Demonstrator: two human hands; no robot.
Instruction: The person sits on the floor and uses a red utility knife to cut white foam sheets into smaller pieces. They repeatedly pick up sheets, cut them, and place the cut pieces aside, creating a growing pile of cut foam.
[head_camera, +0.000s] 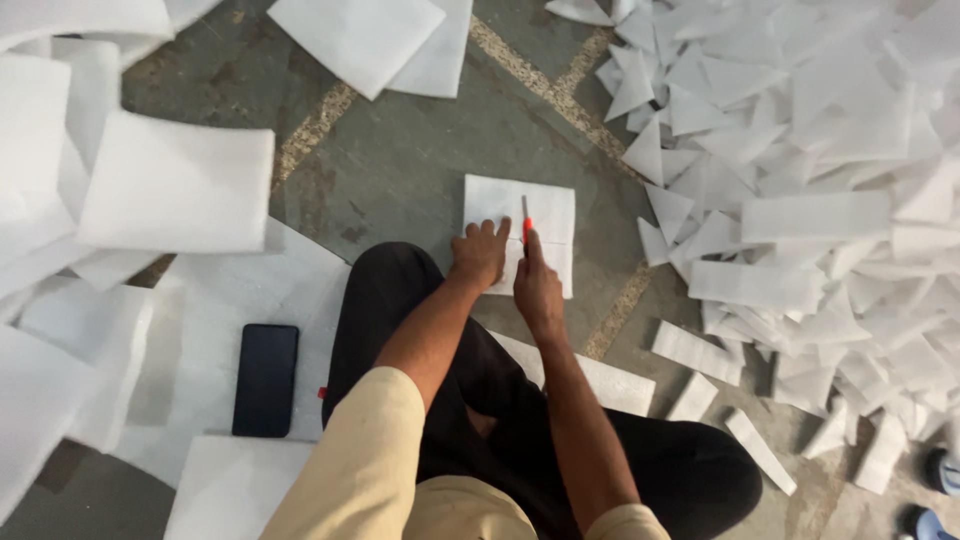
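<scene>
A white square foam sheet (540, 215) lies flat on the stone floor in front of my knees. My left hand (479, 254) presses down on its near left part, fingers spread slightly. My right hand (537, 287) grips a red-handled cutter (526, 222) whose blade stands on the middle of the sheet. A faint cut line runs across the sheet beside the blade.
A heap of cut white triangles and strips (800, 180) fills the right side. Stacks of uncut white squares (175, 185) lie at left and top. A black phone (265, 378) rests on a sheet by my left leg. Blue footwear (940, 470) shows at the lower right.
</scene>
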